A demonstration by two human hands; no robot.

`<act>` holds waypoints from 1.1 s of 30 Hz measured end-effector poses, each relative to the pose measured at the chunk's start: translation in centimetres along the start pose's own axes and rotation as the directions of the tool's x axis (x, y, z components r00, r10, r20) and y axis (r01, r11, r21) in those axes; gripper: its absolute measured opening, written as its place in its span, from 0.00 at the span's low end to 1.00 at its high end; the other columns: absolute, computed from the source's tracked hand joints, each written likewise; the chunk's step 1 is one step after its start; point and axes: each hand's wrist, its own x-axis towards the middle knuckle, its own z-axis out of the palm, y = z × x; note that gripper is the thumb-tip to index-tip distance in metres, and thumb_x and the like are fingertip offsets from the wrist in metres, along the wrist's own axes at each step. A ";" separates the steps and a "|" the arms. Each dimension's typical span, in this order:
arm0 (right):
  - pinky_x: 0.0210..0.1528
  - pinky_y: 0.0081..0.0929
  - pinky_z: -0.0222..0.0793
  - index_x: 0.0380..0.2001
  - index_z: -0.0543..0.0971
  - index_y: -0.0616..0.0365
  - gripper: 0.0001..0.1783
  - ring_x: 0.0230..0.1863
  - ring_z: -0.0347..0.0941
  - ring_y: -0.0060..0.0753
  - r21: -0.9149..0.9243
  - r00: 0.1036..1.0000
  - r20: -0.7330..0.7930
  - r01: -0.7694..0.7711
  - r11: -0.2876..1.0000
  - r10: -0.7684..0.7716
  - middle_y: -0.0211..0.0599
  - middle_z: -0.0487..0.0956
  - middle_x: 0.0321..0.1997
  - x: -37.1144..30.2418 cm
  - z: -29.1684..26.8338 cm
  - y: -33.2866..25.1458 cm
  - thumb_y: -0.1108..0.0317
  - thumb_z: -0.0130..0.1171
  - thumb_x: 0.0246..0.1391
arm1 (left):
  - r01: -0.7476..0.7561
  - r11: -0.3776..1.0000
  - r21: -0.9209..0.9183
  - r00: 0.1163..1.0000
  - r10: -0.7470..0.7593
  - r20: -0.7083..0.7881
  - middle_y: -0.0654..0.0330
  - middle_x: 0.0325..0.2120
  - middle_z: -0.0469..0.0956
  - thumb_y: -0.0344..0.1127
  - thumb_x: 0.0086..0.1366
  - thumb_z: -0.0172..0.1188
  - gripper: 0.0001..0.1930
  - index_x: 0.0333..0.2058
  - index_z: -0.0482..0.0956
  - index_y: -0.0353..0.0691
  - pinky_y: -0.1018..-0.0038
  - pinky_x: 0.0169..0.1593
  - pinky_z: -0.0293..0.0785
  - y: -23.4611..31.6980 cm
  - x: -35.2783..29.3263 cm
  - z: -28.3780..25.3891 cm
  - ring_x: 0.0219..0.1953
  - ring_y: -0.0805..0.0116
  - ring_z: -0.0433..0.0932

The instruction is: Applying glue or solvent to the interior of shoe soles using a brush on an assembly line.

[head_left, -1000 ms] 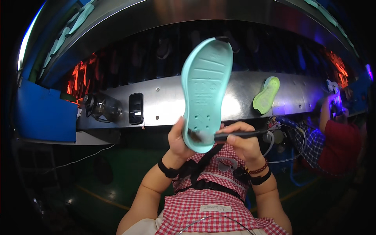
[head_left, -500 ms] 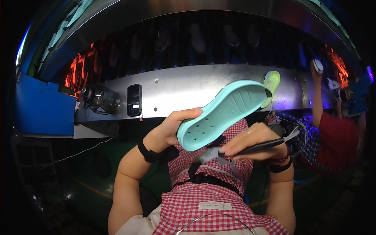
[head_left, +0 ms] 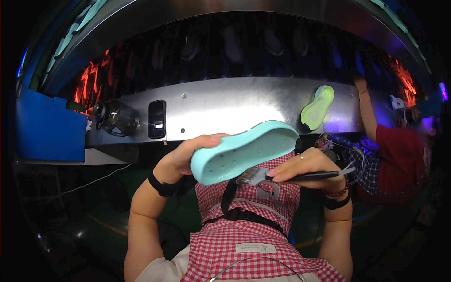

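Note:
My left hand (head_left: 182, 155) is closed on the toe end of a light turquoise shoe sole (head_left: 253, 146), its thumb over the upper rim. The sole is tilted, with raised edges and a row of small holes near my thumb. In my right hand (head_left: 307, 165) is a brush (head_left: 303, 176) with a black handle and dark bristles. Those bristles are at the sole's lower edge; whether they touch it I cannot tell. On the metal ledge beyond lies a yellow-green shoe sole (head_left: 319, 109) with a pale blue edge.
A metal ledge (head_left: 225, 101) runs across in front of me, with a phone (head_left: 157, 119) and a glass jug (head_left: 120, 118) at its left. Behind it hang several dark soles. At the right a co-worker in a red shirt (head_left: 399, 152) reaches over the ledge. A blue box (head_left: 49, 127) stands at left.
The turquoise sole has moved left and down and tilted more, with my left hand. The brush now sits by its lower edge. The co-worker's arm has shifted left, reaching into the dark racks.

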 end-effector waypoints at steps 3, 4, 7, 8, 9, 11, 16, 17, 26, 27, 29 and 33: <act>0.45 0.25 0.70 0.33 0.79 0.61 0.12 0.41 0.76 0.36 -0.070 0.970 -0.242 0.006 0.998 -0.023 0.44 0.78 0.39 0.0 0.2 0.4 0.79 0.61 0.40 | -0.094 0.991 -0.092 0.995 0.089 -0.051 0.46 0.43 0.70 0.49 0.56 0.48 0.31 0.51 0.64 0.29 0.73 0.46 0.69 0.2 -0.9 -0.3 0.41 0.61 0.73; 0.44 0.24 0.71 0.33 0.79 0.61 0.12 0.41 0.76 0.37 -0.040 0.965 -0.262 -0.037 0.998 0.026 0.44 0.78 0.39 0.2 0.4 1.0 0.79 0.61 0.39 | -0.097 0.991 -0.090 0.995 0.092 -0.049 0.46 0.43 0.70 0.49 0.56 0.48 0.31 0.51 0.64 0.29 0.73 0.46 0.69 0.3 -1.1 -0.6 0.41 0.61 0.73; 0.44 0.26 0.72 0.32 0.79 0.62 0.12 0.41 0.76 0.37 -0.030 0.984 -0.178 0.007 1.000 -0.013 0.45 0.78 0.38 -0.3 1.5 1.8 0.79 0.61 0.39 | -0.211 0.977 -0.009 0.977 0.211 -0.034 0.46 0.43 0.71 0.49 0.57 0.47 0.30 0.51 0.64 0.28 0.75 0.46 0.69 0.4 -1.8 -1.5 0.40 0.63 0.73; 0.43 0.24 0.72 0.30 0.79 0.64 0.12 0.38 0.77 0.38 -0.045 0.984 -0.177 -0.023 0.999 0.015 0.47 0.79 0.34 -0.6 1.5 1.1 0.82 0.62 0.36 | -0.216 0.976 -0.021 0.971 0.212 -0.110 0.47 0.44 0.71 0.50 0.57 0.46 0.31 0.51 0.64 0.28 0.75 0.46 0.69 0.4 -1.9 -2.2 0.41 0.63 0.73; 0.40 0.24 0.72 0.29 0.79 0.64 0.12 0.37 0.77 0.36 -0.072 0.984 -0.180 -0.012 0.997 -0.001 0.46 0.79 0.33 -0.6 1.7 0.2 0.80 0.64 0.34 | -0.217 0.976 -0.035 0.959 0.206 -0.192 0.48 0.45 0.71 0.51 0.58 0.45 0.31 0.51 0.64 0.28 0.75 0.46 0.69 -0.1 -2.3 -2.6 0.41 0.64 0.73; 0.35 0.23 0.69 0.28 0.79 0.64 0.13 0.33 0.77 0.35 -0.092 0.962 -0.224 0.137 0.986 -0.154 0.45 0.79 0.32 -0.6 1.6 -1.2 0.77 0.66 0.32 | -0.119 0.659 -0.742 0.984 0.177 -0.002 0.43 0.51 0.64 0.63 0.57 0.41 0.41 0.55 0.58 0.29 0.62 0.54 0.64 -1.2 -1.3 -4.2 0.51 0.55 0.68; 0.32 0.17 0.66 0.33 0.79 0.62 0.13 0.29 0.72 0.23 -0.001 0.888 -0.447 -0.122 0.993 0.108 0.36 0.77 0.27 2.1 3.2 0.9 0.79 0.61 0.38 | -0.433 0.572 -0.697 0.849 0.519 -0.101 0.41 0.53 0.60 0.71 0.55 0.31 0.45 0.58 0.52 0.36 0.50 0.56 0.56 -3.4 4.2 -1.5 0.55 0.41 0.60; 0.31 0.16 0.65 0.33 0.79 0.63 0.12 0.29 0.71 0.20 0.076 0.861 -0.482 -0.145 0.986 0.164 0.36 0.78 0.27 2.7 3.4 2.2 0.79 0.61 0.40 | -0.467 0.597 -0.652 0.844 0.522 -0.126 0.42 0.52 0.61 0.72 0.55 0.27 0.46 0.58 0.52 0.36 0.49 0.56 0.56 -3.7 4.7 -0.8 0.54 0.40 0.60; 0.28 0.24 0.65 0.27 0.78 0.55 0.11 0.24 0.72 0.30 -0.560 0.948 -0.211 0.082 0.825 -0.237 0.33 0.75 0.21 2.7 6.3 2.9 0.75 0.63 0.33 | -0.682 0.517 -0.517 0.729 0.437 -0.526 0.52 0.44 0.70 0.72 0.55 0.28 0.43 0.51 0.64 0.39 0.57 0.53 0.64 -5.0 5.2 -1.9 0.47 0.52 0.69; 0.28 0.23 0.64 0.26 0.78 0.55 0.11 0.24 0.72 0.29 -0.522 0.970 -0.147 0.091 0.848 -0.195 0.32 0.75 0.21 2.1 5.9 2.2 0.74 0.63 0.33 | -0.682 0.519 -0.515 0.730 0.438 -0.525 0.52 0.44 0.70 0.72 0.55 0.28 0.43 0.51 0.64 0.39 0.57 0.53 0.64 -4.8 4.9 -2.0 0.47 0.52 0.69; 0.28 0.23 0.66 0.28 0.79 0.57 0.11 0.24 0.72 0.30 -0.455 0.985 -0.105 0.072 0.887 -0.134 0.34 0.76 0.22 1.9 4.8 1.3 0.75 0.63 0.35 | -0.667 0.545 -0.508 0.745 0.501 -0.442 0.51 0.44 0.70 0.73 0.54 0.29 0.43 0.52 0.63 0.39 0.57 0.53 0.64 -4.9 4.4 -1.6 0.47 0.52 0.68; 0.29 0.22 0.69 0.32 0.79 0.61 0.13 0.27 0.74 0.31 -0.234 0.889 -0.450 -0.030 0.972 -0.081 0.39 0.78 0.26 3.8 3.0 1.0 0.77 0.64 0.36 | -0.654 0.527 -0.543 0.755 0.500 -0.424 0.50 0.41 0.70 0.73 0.54 0.29 0.44 0.52 0.61 0.38 0.57 0.50 0.65 -4.1 4.7 1.3 0.45 0.53 0.68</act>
